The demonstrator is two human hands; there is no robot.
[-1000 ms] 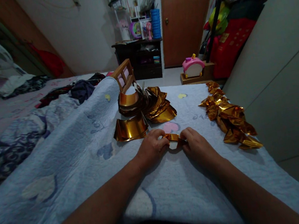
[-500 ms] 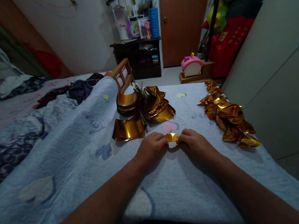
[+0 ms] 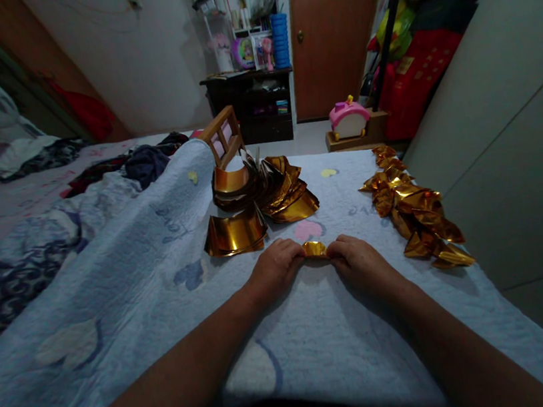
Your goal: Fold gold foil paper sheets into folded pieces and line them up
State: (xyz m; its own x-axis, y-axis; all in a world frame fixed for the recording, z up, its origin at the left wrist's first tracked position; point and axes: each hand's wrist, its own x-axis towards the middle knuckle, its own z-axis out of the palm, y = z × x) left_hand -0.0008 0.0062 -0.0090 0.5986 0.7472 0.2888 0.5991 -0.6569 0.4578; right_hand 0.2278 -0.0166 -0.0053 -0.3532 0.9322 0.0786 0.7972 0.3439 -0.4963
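Between my two hands, a small piece of gold foil paper is pinched at both ends, just above the blue quilt. My left hand has its fingers closed on the left end. The fingers of my right hand are closed on the right end. Beyond my left hand lies a spread pile of curved gold foil sheets. To the right of my hands, a row of folded gold foil pieces with pointed ends runs along the quilt's right side.
A heart-patterned blue quilt covers the surface under my hands. A small wooden rail rises behind the foil sheets. Farther back stand a dark cabinet and a pink toy. Clothes lie at left; a pale panel borders the right.
The foil's white underside, visible between my hands before, is now hidden, and the piece looks flatter. My right hand has shifted slightly right.
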